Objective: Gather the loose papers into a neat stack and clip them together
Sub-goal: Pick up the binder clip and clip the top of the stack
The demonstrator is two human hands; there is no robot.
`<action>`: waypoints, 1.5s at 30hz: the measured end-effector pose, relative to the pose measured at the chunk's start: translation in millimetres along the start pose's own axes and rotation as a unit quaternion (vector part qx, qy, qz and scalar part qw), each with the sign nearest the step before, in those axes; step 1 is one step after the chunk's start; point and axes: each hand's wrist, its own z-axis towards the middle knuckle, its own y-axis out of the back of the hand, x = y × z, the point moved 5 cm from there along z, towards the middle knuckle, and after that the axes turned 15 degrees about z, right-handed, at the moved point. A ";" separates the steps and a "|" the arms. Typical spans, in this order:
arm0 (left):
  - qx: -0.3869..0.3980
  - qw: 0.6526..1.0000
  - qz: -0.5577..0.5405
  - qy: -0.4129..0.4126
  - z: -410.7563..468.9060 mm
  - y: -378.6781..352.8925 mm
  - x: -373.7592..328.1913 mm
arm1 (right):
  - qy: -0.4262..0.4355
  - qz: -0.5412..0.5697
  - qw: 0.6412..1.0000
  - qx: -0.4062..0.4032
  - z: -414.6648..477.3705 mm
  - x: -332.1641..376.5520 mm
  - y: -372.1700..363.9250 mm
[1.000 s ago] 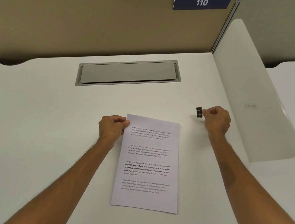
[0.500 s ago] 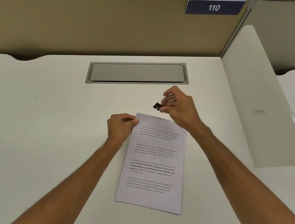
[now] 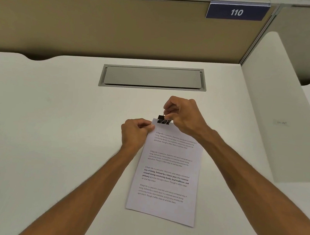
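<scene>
A stack of white printed papers (image 3: 166,176) lies flat on the white desk (image 3: 51,134), its long side running away from me. A black binder clip (image 3: 163,119) sits at the stack's top edge near the left corner. My right hand (image 3: 184,115) pinches the clip's wire handles from behind the top edge. My left hand (image 3: 136,132) grips the stack's top left corner between thumb and fingers.
A grey cable hatch (image 3: 153,77) is set into the desk just beyond the hands. A tan partition (image 3: 122,26) with a blue "110" sign (image 3: 236,11) closes the back. A white rounded divider panel (image 3: 278,116) stands along the right side.
My right hand carried the binder clip from the right side of the desk leftward to the stack's top edge. The left hand kept its hold on the corner.
</scene>
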 end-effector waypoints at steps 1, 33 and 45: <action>-0.001 1.000 -0.001 -0.002 -0.6 0.5 -0.3 | 0.001 0.000 1.000 0.003 0.5 0.7 -1.0; 0.014 0.992 -0.109 0.061 3.7 14.3 15.8 | -0.213 0.371 0.885 -0.184 -115.7 -115.9 30.2; 0.004 0.967 -0.206 0.150 23.9 25.9 14.3 | -0.285 0.407 0.864 -0.087 -185.7 -130.6 4.8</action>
